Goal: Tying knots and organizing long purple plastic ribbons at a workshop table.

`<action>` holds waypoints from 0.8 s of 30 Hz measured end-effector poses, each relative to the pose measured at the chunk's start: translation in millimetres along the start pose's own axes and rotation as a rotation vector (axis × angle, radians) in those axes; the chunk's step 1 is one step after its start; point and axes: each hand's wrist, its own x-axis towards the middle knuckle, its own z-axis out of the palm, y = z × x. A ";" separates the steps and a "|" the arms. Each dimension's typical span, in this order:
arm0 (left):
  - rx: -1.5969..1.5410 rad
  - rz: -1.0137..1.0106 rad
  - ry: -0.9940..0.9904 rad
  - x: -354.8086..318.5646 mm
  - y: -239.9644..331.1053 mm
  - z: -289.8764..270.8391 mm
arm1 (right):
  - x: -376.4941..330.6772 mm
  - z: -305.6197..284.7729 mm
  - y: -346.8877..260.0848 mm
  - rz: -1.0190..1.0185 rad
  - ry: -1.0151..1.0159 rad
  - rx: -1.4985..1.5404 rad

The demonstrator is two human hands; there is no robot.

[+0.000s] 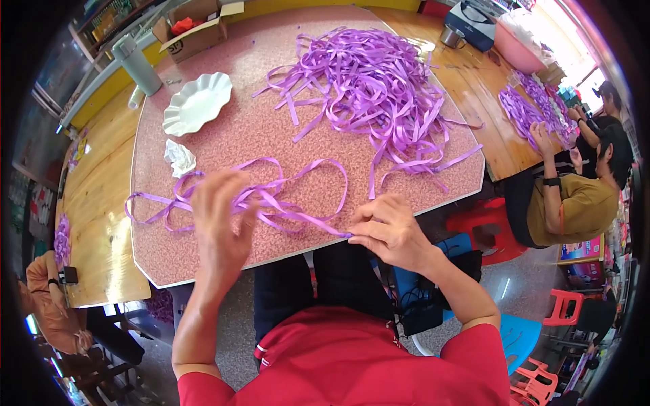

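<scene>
A length of purple ribbon [312, 220] lies in loose loops along the near side of the pink speckled table [318, 145]. At the table's front edge, my right hand [391, 229] pinches one end of it between thumb and fingertips. My left hand [223, 213] is over the loops to the left, slightly blurred, its fingers stretched out and the thumb apart; it hides part of the ribbon beneath. Farther back rises a large tangled heap of purple ribbons [379, 84], with a few strands trailing toward me.
A white scalloped dish [198, 105] and a crumpled white tissue [179, 158] lie at the left. Behind them stand a pale green bottle [137, 65] and an open cardboard box [191, 32]. At right, people sit by more purple ribbons [535, 108]; a red stool [489, 233] stands nearby.
</scene>
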 end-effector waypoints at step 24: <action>-0.283 0.105 -0.547 20.1 -3.1 -60.1 | 7.2 -19.0 -35.0 0.388 0.001 0.660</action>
